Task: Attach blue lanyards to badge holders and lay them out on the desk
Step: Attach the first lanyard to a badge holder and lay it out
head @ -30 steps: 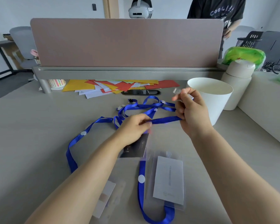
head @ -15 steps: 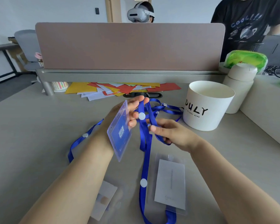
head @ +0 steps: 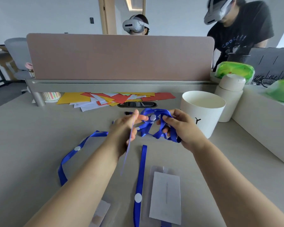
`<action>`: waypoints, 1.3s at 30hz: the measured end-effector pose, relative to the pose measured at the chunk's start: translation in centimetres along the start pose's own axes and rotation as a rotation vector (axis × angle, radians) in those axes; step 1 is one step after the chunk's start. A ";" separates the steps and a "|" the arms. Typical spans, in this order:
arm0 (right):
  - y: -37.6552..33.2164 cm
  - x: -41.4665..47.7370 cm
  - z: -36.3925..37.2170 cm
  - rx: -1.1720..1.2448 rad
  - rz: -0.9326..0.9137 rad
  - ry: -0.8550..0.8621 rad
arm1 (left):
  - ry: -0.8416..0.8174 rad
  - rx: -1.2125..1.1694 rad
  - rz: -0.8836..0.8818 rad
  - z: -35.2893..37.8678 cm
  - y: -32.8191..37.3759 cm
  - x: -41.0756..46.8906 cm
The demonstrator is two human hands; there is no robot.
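Observation:
My left hand [head: 125,128] holds a clear badge holder [head: 128,148] edge-on, so it shows only as a thin bluish line hanging down. My right hand [head: 179,126] grips a bunched blue lanyard [head: 152,122] between the two hands above the desk. A second blue lanyard [head: 140,179] with white dots lies flat beside a finished badge holder [head: 166,194] with a white card near the front edge. Another blue lanyard [head: 72,153] loops on the desk at the left. A further badge holder [head: 100,213] lies partly under my left forearm.
A white tub [head: 203,112] and a cream bottle [head: 228,97] stand at the right, next to a low white box [head: 261,128]. Coloured paper [head: 111,99] lies under the pink divider [head: 120,58]. Two people with headsets are behind the divider.
The badge holder in my left hand has turned edge-on. My right hand has gathered the lanyard into a bunch and risen. The camera has tilted up, showing more of the people behind.

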State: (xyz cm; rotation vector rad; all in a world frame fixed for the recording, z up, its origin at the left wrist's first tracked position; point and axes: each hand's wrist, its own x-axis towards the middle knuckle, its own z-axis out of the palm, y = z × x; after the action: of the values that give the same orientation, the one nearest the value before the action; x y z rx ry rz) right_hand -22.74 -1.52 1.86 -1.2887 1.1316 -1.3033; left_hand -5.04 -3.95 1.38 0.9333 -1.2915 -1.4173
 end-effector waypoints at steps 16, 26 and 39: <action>-5.1 8.4 -10.4 -0.685 0.049 0.546 | 0.295 0.268 -0.019 7.6 1.1 6.3; -4.7 9.4 -11.8 -1.137 0.267 0.266 | 0.358 0.200 0.021 7.5 0.0 8.1; -3.2 4.7 -5.6 -1.032 -0.327 0.425 | 0.381 0.225 0.087 4.9 0.0 6.4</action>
State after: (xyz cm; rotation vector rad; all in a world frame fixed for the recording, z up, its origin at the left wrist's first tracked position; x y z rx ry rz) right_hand -28.35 -5.88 5.47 -2.0443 2.1228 -1.2822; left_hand -11.30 -8.98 2.49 1.2159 -1.1982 -0.9805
